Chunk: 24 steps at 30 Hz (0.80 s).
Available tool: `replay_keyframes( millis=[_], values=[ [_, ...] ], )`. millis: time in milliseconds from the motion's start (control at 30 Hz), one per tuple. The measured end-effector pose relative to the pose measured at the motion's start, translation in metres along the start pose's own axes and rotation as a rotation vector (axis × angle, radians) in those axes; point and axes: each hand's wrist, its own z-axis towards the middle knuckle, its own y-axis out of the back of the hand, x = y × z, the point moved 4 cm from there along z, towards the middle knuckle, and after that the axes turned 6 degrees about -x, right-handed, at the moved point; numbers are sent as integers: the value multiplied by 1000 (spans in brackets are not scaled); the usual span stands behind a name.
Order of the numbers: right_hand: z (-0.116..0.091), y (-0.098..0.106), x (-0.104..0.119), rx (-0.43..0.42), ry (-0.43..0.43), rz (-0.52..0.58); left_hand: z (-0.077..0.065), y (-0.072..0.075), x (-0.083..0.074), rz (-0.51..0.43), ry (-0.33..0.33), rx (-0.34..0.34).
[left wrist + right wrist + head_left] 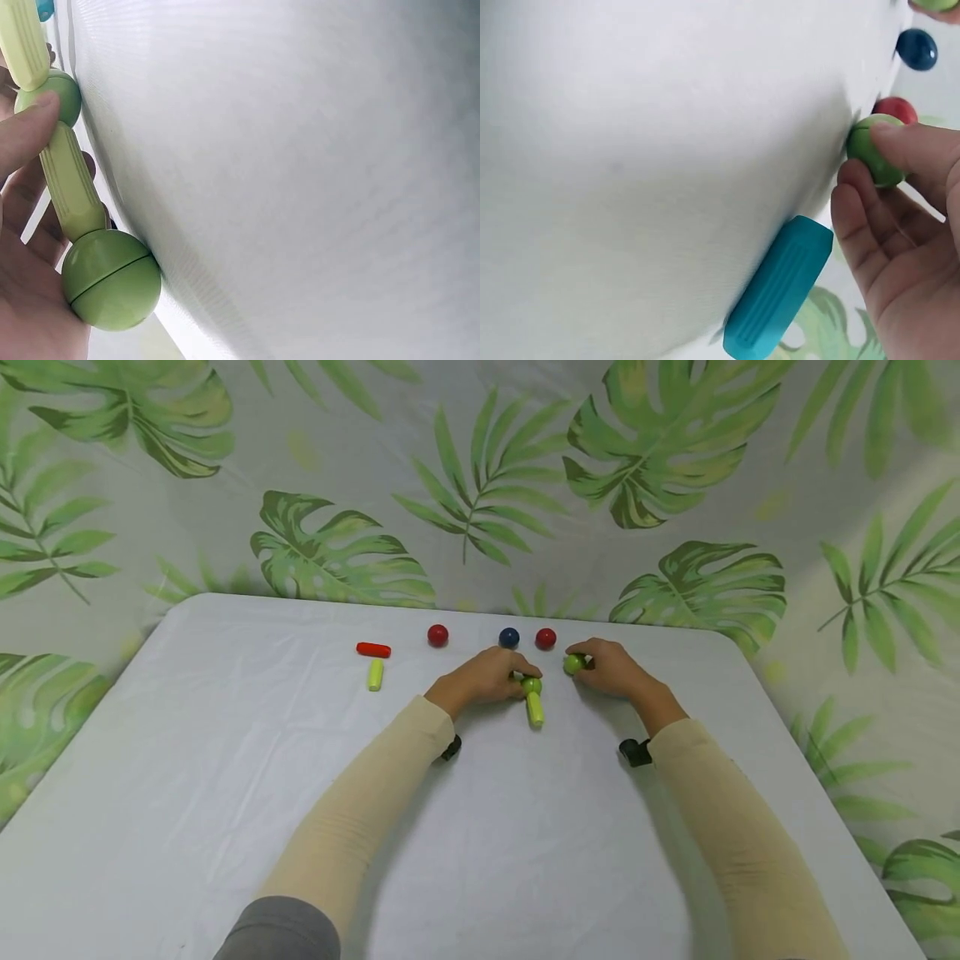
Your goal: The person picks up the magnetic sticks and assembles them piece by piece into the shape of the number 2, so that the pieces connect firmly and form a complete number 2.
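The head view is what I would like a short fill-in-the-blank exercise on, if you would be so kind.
1. The middle ball in the far row, between one red ball and another, is coloured ____.
2. The pinched ball in the right hand is coloured ____.
3. In the picture, the red stick lies to the ____ of every ball.

Missing words: blue; green; left.

White desk (225,743): bore two red balls (438,635), blue ball (509,637), red stick (373,650), loose yellow-green stick (375,675), teal stick (780,289).
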Motion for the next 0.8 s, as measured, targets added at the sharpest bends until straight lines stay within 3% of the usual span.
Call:
replay_keyframes(
  millis=[233, 500, 633, 800],
  values=[
    [-21, 3, 9, -34, -8, 63, -1, 2, -1, -4, 9, 2],
    [-79, 9, 17, -85, 1, 185, -1, 1, -3, -6, 10, 6],
    [-100, 4, 19, -74, -25, 249, 0, 1, -1, 4, 12, 8],
    [-112, -6, 27, -65, -67, 320, 1, -1, 1, 17, 11, 7]
  ],
)
